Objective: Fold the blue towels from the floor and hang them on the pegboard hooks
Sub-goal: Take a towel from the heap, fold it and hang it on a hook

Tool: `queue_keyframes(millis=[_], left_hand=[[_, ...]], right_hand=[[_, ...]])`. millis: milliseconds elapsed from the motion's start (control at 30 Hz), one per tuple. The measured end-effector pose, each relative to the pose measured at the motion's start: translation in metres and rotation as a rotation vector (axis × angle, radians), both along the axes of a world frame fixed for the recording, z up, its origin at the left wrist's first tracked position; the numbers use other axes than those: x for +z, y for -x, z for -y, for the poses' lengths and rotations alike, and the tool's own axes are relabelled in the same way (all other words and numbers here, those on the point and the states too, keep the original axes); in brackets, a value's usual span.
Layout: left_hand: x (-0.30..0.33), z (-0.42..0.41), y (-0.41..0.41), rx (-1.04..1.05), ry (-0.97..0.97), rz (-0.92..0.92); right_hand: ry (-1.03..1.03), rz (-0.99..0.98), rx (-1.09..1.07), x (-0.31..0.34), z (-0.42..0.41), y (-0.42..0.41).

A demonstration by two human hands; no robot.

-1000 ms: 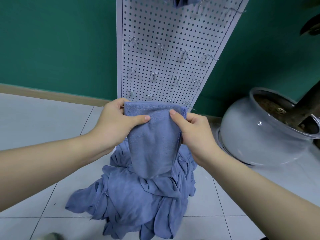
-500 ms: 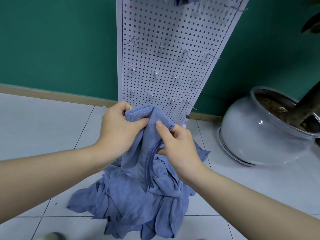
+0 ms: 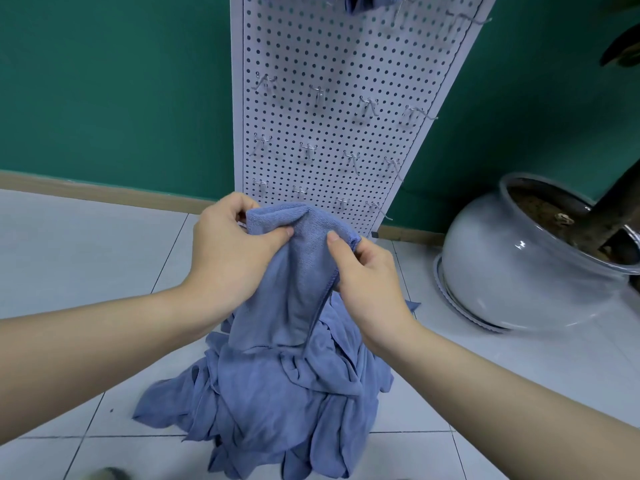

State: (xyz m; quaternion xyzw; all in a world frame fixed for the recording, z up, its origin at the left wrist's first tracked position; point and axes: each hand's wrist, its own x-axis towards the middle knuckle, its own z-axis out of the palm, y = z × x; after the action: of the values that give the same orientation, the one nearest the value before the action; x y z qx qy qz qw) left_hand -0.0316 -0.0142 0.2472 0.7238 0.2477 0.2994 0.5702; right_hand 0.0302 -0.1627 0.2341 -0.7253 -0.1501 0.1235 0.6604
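I hold a folded blue towel [image 3: 298, 271] up in front of me, above a heap of blue towels [image 3: 277, 400] on the tiled floor. My left hand [image 3: 232, 251] pinches its upper left edge between thumb and fingers. My right hand [image 3: 367, 275] pinches the right edge, close beside the left. The towel's top bunches into a hump between my hands, and the rest hangs down to the heap. Behind stands the white pegboard [image 3: 339, 64] with rows of bare metal hooks [image 3: 317, 93]. Blue cloth [image 3: 363, 0] hangs at its top edge.
A large grey glazed plant pot [image 3: 512, 268] with soil and a trunk stands on the floor at the right. The wall behind is green with a wooden skirting board [image 3: 104, 192]. White floor tiles [image 3: 86, 251] spread to the left of the heap.
My hands have drawn together, so the towel that was spread flat between them now bunches into a narrow fold. My right hand shifted left and lower.
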Motion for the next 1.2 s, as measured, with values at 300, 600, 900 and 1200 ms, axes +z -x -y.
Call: queue_keyframes(millis=[300, 600, 900, 1200], left_hand=[[0.002, 0.020, 0.007, -0.056, 0.093, 0.017], [0.008, 0.033, 0.018, -0.266, 0.109, 0.075], [0.009, 0.027, 0.013, -0.291, 0.041, 0.095], [0.000, -0.004, 0.000, -0.487, 0.166, -0.117]], right_hand=[[0.012, 0.057, 0.051, 0.002, 0.000, 0.019], [-0.056, -0.032, 0.046, 0.005, -0.005, 0.009], [0.017, 0.065, 0.183, 0.018, 0.002, 0.009], [-0.021, 0.138, 0.169, 0.037, 0.003, -0.002]])
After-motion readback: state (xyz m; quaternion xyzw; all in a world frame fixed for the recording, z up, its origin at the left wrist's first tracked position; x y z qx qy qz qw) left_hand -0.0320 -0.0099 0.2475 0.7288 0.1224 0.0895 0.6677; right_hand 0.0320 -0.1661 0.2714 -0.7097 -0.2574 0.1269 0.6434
